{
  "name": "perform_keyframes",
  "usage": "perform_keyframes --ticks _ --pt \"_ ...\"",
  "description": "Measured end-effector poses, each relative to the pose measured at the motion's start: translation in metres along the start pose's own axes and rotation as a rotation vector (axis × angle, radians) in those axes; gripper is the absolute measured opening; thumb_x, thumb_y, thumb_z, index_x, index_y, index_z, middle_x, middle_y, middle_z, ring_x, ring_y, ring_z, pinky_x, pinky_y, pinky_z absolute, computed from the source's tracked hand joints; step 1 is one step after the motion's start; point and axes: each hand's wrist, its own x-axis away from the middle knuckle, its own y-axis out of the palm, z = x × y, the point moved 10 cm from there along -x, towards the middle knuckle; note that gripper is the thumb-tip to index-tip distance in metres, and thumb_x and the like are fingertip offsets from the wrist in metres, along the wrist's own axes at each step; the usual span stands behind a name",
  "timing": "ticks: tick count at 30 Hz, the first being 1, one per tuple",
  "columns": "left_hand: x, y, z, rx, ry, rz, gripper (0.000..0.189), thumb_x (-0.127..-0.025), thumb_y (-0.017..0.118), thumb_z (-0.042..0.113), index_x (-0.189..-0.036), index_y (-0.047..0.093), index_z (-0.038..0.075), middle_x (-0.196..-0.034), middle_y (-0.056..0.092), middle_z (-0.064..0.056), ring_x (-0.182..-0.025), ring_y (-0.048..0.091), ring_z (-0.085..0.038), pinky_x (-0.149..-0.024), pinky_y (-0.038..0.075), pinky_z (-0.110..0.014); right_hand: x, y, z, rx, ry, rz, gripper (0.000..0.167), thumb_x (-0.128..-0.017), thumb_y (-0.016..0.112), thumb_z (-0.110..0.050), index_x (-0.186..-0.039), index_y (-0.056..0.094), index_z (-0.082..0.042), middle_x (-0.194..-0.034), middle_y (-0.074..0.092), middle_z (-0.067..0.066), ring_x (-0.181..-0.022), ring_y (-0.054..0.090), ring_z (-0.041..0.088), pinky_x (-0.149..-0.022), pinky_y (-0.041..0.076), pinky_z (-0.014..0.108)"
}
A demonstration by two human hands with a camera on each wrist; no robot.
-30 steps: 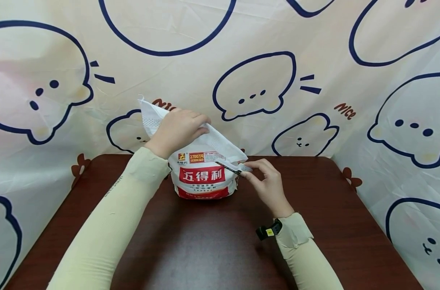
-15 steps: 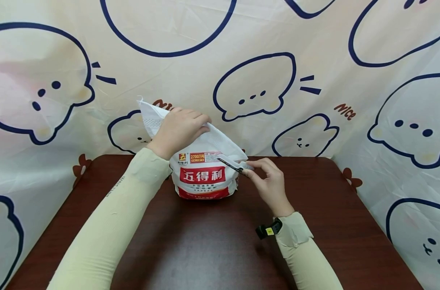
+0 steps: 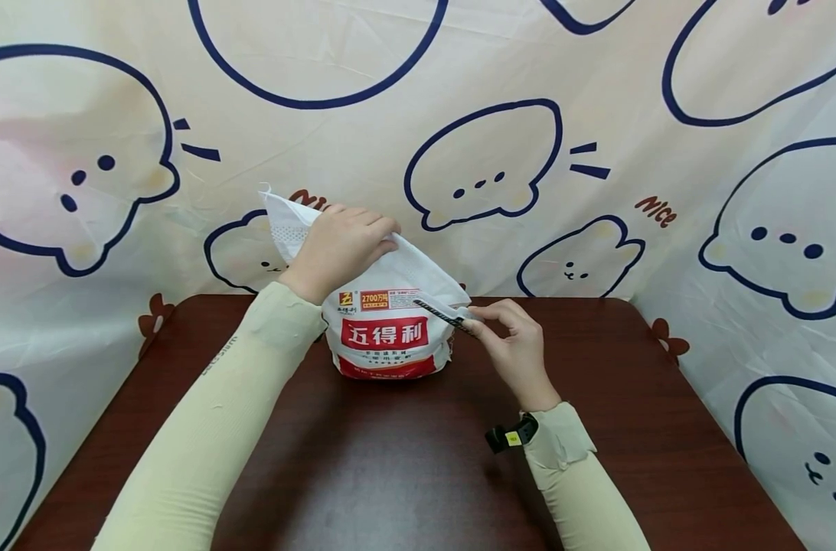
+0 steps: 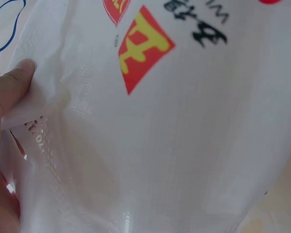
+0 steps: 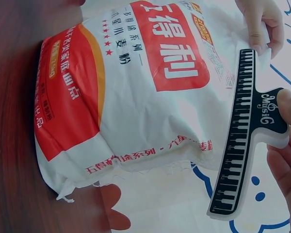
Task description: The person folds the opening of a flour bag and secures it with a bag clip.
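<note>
A white woven flour bag (image 3: 383,333) with red panels stands on the table, its top folded over. My left hand (image 3: 342,249) grips the folded top; in the left wrist view, the thumb (image 4: 20,77) presses on the white fabric. At the bag's right side, my right hand (image 3: 511,348) pinches the handle of a long sheet-music clip (image 5: 237,131) with a piano-key pattern, between thumb and fingers. The clip lies along the bag's folded upper edge. Whether its jaws bite on the fabric, I cannot tell.
The dark brown wooden table (image 3: 363,474) extends around the bag. Behind it hangs a pale cloth backdrop (image 3: 487,69) with blue cartoon outlines. A black band (image 3: 513,438) sits on the right wrist.
My right hand has shifted slightly to the right, and the clip's far tip has risen a little. My left hand and the bag have stayed almost still.
</note>
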Motion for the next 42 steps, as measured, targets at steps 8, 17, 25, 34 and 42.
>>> perform_keyframes --ticks 8,17,25,34,42 --pt "0.000 0.001 -0.001 0.004 -0.001 0.003 0.022 -0.096 0.072 0.023 -0.114 0.073 0.010 -0.112 0.075 -0.010 -0.107 0.069 -0.028 -0.091 0.052 -0.043 -0.001 -0.006 0.002 -0.021 0.022 0.050 0.017 -0.082 0.082 0.000 -0.099 0.080 -0.003 -0.095 0.073 0.007 -0.088 0.066 0.016 -0.072 0.051 0.017" --pt "0.000 0.001 -0.002 0.013 0.002 0.007 0.023 -0.095 0.073 0.023 -0.114 0.073 0.009 -0.111 0.075 -0.010 -0.106 0.069 -0.028 -0.092 0.052 -0.044 -0.006 -0.015 -0.003 -0.037 -0.001 0.114 0.015 -0.081 0.081 0.005 -0.096 0.080 0.000 -0.093 0.074 0.011 -0.086 0.064 0.013 -0.075 0.049 0.017" --pt "0.001 0.002 -0.002 0.023 0.000 0.005 0.023 -0.095 0.073 0.023 -0.114 0.073 0.009 -0.110 0.075 -0.010 -0.106 0.070 -0.028 -0.093 0.052 -0.044 -0.008 -0.019 -0.004 -0.029 -0.013 0.138 0.014 -0.082 0.082 0.004 -0.095 0.080 -0.001 -0.093 0.075 0.009 -0.086 0.065 0.013 -0.074 0.050 0.017" --pt "0.002 0.003 -0.003 0.025 -0.004 0.002 0.024 -0.095 0.074 0.023 -0.114 0.073 0.010 -0.111 0.075 -0.010 -0.107 0.069 -0.028 -0.094 0.052 -0.045 -0.015 -0.024 -0.007 -0.035 -0.042 0.179 0.012 -0.081 0.081 0.006 -0.091 0.080 0.001 -0.087 0.074 0.012 -0.081 0.064 0.010 -0.071 0.048 0.017" --pt "0.001 0.003 -0.003 0.026 0.002 0.006 0.023 -0.095 0.073 0.023 -0.114 0.073 0.010 -0.111 0.075 -0.010 -0.106 0.070 -0.028 -0.092 0.053 -0.044 -0.025 -0.027 -0.008 -0.033 -0.072 0.184 0.009 -0.081 0.081 0.007 -0.088 0.080 0.001 -0.085 0.073 0.013 -0.079 0.064 0.011 -0.071 0.049 0.017"
